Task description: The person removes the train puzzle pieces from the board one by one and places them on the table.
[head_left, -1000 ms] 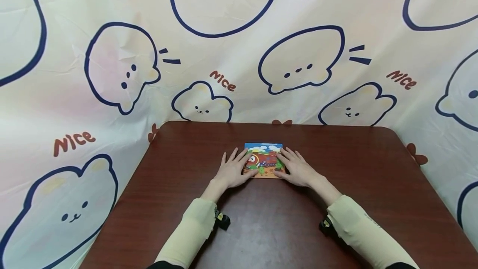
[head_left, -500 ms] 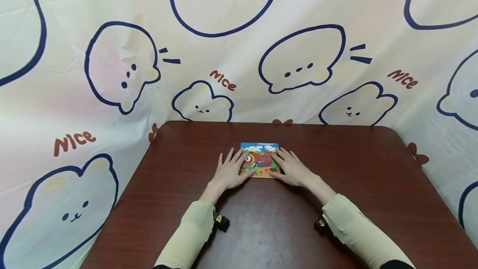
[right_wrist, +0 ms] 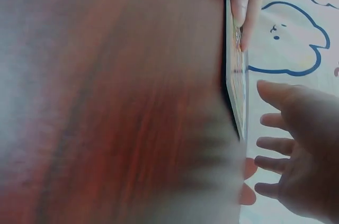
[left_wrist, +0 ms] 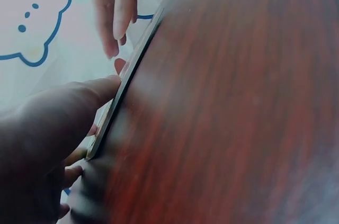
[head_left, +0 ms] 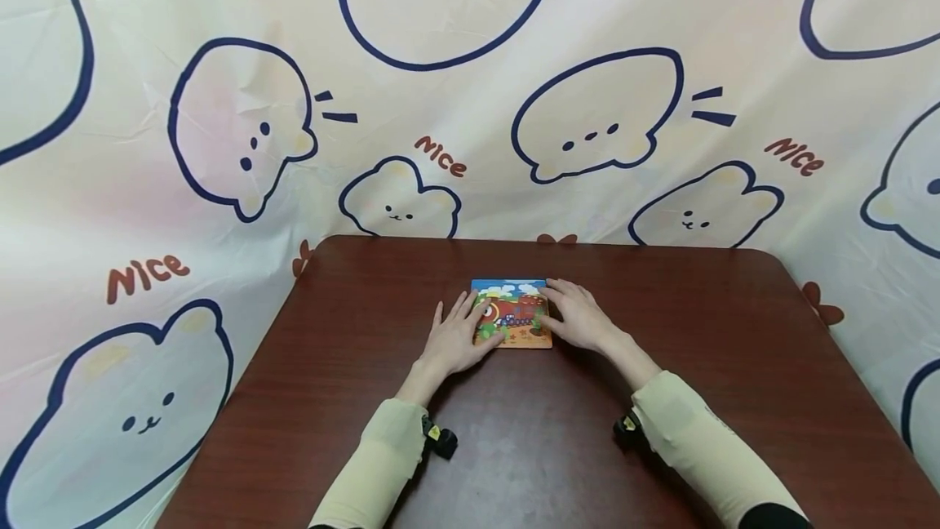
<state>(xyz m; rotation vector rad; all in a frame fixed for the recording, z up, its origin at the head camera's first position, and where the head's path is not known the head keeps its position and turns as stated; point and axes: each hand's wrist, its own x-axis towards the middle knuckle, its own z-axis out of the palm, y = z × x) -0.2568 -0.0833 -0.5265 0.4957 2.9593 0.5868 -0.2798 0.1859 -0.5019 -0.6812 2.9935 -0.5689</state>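
A thin square picture board (head_left: pixel 520 335) with a bright cartoon print lies flat on the dark wooden table, between the two hands. My left hand (head_left: pixel 450 341) rests at its left side, fingers spread and the thumb on the board's near left corner. In the left wrist view that thumb (left_wrist: pixel 100 90) touches the board's edge. My right hand (head_left: pixel 582 318) hovers over the right side with relaxed fingers. The right wrist view shows this hand (right_wrist: pixel 302 150) apart from the board (right_wrist: pixel 236 75), holding nothing.
The reddish-brown table (head_left: pixel 352 292) stretches out on all sides of the board. Behind it hangs a pale cloth (head_left: pixel 485 113) printed with blue-outlined cartoon animals. A small black camera (head_left: pixel 443 441) sits on the left wrist, another camera (head_left: pixel 627 429) on the right.
The board slid a little to the left with both hands at its sides. Since then my right hand has lifted off it, its thumb moving up and away from the near right corner.
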